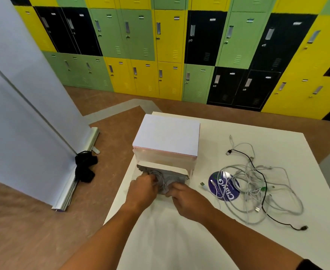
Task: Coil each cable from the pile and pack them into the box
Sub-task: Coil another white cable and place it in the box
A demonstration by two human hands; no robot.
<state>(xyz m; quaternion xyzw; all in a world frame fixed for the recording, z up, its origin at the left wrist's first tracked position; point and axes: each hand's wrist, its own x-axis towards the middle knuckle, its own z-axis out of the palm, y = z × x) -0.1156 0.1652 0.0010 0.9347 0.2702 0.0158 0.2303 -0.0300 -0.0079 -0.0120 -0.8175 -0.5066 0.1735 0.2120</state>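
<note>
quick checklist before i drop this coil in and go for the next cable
1. Box open toward the hands: ok, lid is raised.
2. Grip on the coiled cable: ok, left hand and right hand both hold it.
3. Coil fully inside the box: cannot tell, the hands cover it at the near edge.
4. Pile loose enough to pull one cable free: not ok, tangled.
5. Black cable separate from the white ones: not ok, it threads through them.
6. Pile fully on the table: ok.
</note>
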